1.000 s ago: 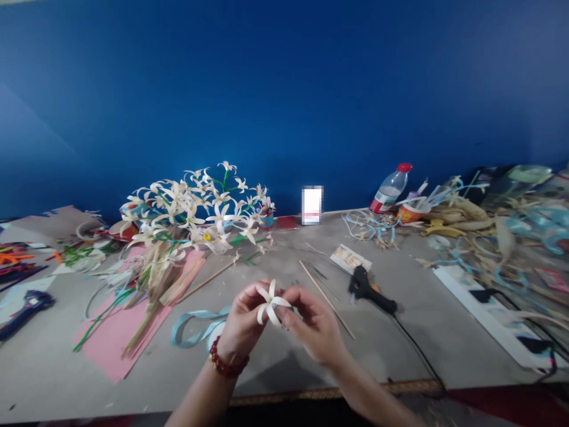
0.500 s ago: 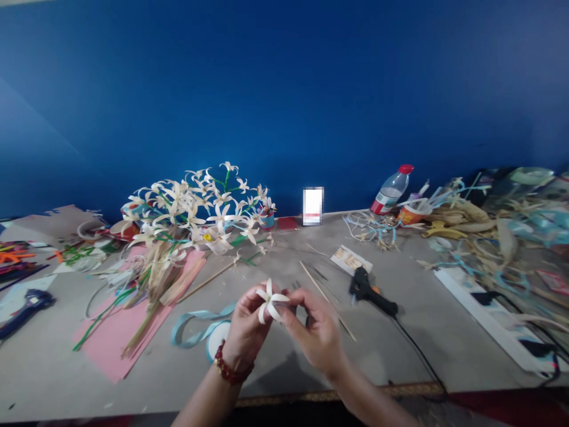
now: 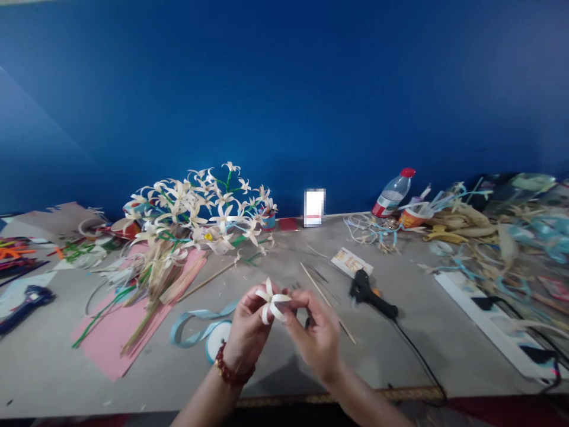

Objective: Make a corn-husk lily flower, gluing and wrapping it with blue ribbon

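Note:
A white craft flower (image 3: 272, 301) with several curled petals is held up above the front of the table. My left hand (image 3: 246, 326), wearing a red bead bracelet (image 3: 232, 366), is closed round the flower's base from the left. From the right, the thumb and fingers of my right hand (image 3: 315, 335) pinch at one petal. The underside of the flower is hidden behind the fingers. Just left of my left wrist lies a roll of light blue ribbon (image 3: 219, 339), its loose end looping away over the table.
A bunch of similar white flowers (image 3: 200, 210) stands at the back left above pink paper (image 3: 100, 344). On the right are a black glue gun (image 3: 373, 295) with a cord, a power strip (image 3: 489, 329), and a bottle (image 3: 393, 193). Thin sticks (image 3: 326, 302) lie beyond my right hand.
The flower has turned slightly and sits a touch further right. Both hands keep nearly the same grip, and the view has shifted a little.

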Motion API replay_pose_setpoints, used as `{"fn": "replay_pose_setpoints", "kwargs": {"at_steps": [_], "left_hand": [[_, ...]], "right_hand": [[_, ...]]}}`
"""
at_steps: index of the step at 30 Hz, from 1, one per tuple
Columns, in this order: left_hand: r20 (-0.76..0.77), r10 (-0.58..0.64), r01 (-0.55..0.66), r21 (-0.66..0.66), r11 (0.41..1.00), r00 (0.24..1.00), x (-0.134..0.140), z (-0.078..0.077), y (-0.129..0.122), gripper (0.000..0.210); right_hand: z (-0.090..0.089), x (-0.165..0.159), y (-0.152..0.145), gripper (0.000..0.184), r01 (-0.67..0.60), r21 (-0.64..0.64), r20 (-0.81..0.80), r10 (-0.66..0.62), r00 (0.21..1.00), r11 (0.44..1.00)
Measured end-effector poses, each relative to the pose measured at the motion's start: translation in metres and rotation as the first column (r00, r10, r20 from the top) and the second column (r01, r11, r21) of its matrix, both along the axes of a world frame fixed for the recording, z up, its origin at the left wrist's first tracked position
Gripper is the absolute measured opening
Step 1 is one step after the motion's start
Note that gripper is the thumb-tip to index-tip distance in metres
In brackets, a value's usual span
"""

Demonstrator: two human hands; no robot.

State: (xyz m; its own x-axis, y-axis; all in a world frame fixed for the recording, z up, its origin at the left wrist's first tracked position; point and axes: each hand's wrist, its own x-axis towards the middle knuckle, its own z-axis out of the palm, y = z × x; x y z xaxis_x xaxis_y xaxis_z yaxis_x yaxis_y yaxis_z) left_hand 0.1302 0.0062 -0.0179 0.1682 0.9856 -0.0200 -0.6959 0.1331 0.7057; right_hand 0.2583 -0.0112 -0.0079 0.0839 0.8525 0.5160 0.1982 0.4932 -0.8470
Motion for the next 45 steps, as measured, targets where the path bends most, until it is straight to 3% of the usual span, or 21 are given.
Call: {"fn": "replay_pose_setpoints", "kwargs": {"at_steps": [5, 10, 15, 31, 37, 45], "left_hand": [[0.031, -0.128, 0.127, 0.026, 0.992, 0.991, -0.002, 0.007, 0.002, 0.029], [0.052, -0.147, 0.147, 0.007, 0.989, 0.988, -0.001, 0.010, 0.004, 0.031], [0.017, -0.110, 0.109, 0.036, 0.993, 0.994, 0.000, 0.006, 0.004, 0.027], [-0.044, 0.090, -0.093, -0.075, 0.993, 0.995, -0.001, 0.001, 0.002, 0.022], [0.003, 0.021, -0.021, -0.035, 0.999, 1.000, -0.001, -0.001, 0.003, 0.025], [0.076, -0.075, 0.079, -0.042, 0.996, 0.994, -0.001, 0.009, 0.002, 0.022]], "right_hand": [[0.001, 0.000, 0.003, 0.009, -0.065, 0.011, -0.044, 0.065, 0.997, 0.998], [0.004, 0.003, 0.006, 0.010, -0.194, -0.111, -0.164, 0.174, 0.971, 0.975], [0.004, 0.004, 0.004, 0.013, -0.178, -0.146, -0.144, 0.157, 0.977, 0.973], [0.010, -0.001, 0.006, 0.006, -0.070, -0.030, 0.110, 0.073, 0.991, 0.997], [0.006, -0.001, 0.009, 0.007, -0.070, 0.046, 0.152, 0.062, 0.986, 0.996], [0.005, 0.001, 0.010, 0.016, -0.127, 0.131, 0.151, 0.107, 0.983, 0.983]]}}
